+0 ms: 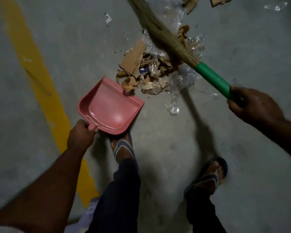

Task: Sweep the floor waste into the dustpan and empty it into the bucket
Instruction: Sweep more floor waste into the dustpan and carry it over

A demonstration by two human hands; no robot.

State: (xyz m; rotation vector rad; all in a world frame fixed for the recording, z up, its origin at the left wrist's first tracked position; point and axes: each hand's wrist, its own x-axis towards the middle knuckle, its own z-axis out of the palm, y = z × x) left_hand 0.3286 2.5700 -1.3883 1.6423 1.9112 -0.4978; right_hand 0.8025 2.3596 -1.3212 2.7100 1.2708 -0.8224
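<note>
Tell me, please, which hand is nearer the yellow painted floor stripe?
Left. The left hand, holding the pink plastic dustpan, is just right of the stripe; the right hand is far across, gripping the green-handled broom.

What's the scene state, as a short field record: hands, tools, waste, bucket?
left hand: grips the pink dustpan by its handle
right hand: grips the broom by its green handle
dustpan: lip toward the waste pile, one scrap at the lip
waste pile: cardboard scraps and clear plastic on the floor
broom bristles: over the pile
bucket: not in view
</note>
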